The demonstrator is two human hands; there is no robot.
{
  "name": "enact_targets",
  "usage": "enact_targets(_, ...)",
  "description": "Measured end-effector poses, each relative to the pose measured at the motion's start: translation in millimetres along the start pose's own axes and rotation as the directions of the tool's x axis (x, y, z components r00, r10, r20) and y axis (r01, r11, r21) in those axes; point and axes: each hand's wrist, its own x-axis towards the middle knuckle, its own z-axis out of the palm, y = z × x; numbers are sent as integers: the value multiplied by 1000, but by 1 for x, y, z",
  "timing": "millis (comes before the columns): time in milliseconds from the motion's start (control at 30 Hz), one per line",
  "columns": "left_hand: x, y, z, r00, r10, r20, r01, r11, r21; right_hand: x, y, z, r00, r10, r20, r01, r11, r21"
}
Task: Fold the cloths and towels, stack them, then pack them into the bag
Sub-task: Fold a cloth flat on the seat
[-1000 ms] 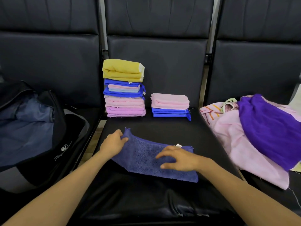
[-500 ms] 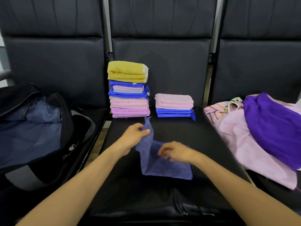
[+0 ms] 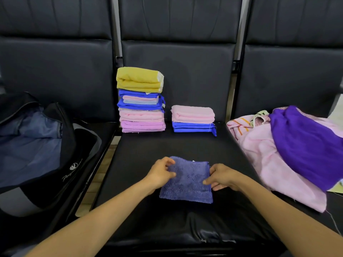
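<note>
Left grip (image 3: 161, 175) and right grip (image 3: 221, 178) each pinched a side edge of the folded blue cloth (image 3: 186, 184), flat on the middle seat (image 3: 185, 145), likely squaring it for the short stack (image 3: 193, 118) behind

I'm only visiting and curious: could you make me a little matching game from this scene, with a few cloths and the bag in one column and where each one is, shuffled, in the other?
Things
1. yellow folded towel
2. small dark-blue terry cloth
3. loose purple cloth
4. open black bag

Places
A. lying at the far left
B. on top of the tall stack of folded towels
C. held at its sides by the left hand and the right hand
D. draped over the crumpled pink towel at the far right

Pairs: 1-B, 2-C, 3-D, 4-A
</note>
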Motion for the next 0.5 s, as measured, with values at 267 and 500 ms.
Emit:
enact_targets(267, -4, -4, 3, 932, -267, 247, 336, 892, -304, -7, -12, 16, 994, -21, -106, -24, 911, -412)
enact_targets(500, -17, 22, -8, 920, -216, 328, 385, 659, -646, 3, -10, 9, 965, -52, -259, 62, 998, 30)
